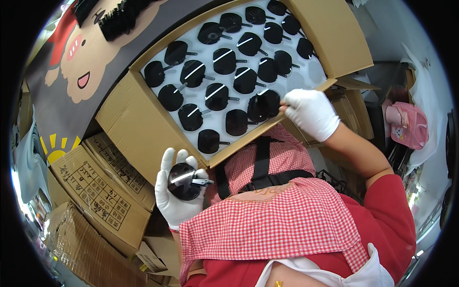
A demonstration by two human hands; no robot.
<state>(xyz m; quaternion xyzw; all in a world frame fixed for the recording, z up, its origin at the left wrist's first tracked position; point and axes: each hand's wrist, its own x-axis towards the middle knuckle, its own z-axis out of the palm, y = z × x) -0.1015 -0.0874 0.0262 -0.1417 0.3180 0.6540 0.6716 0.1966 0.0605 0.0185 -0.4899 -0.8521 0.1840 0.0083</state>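
Both of my hands wear white gloves. My left hand (pixel 178 203), outside the box's near left corner, has its fingers curled around a glossy black round lens (pixel 180 184) with a short grey tab; whether several are stacked there I cannot tell. My right hand (pixel 310 114) reaches over the box's near edge, its fingertips pinching the rim of another dark lens (pixel 264 105). That lens looks bigger than those around it. Rows of similar tabbed lenses (pixel 216 96) lie on a white sheet (pixel 160 92) inside the open cardboard box (pixel 136 115).
Closed cartons (pixel 98 184) with handwritten labels stand at the left. Beyond the box lies a grey mat (pixel 103 79) with a cartoon print, with black brushes (pixel 117 23) on it. A pink bag (pixel 410 125) sits at the right. A black strap (pixel 262 160) crosses my checked apron.
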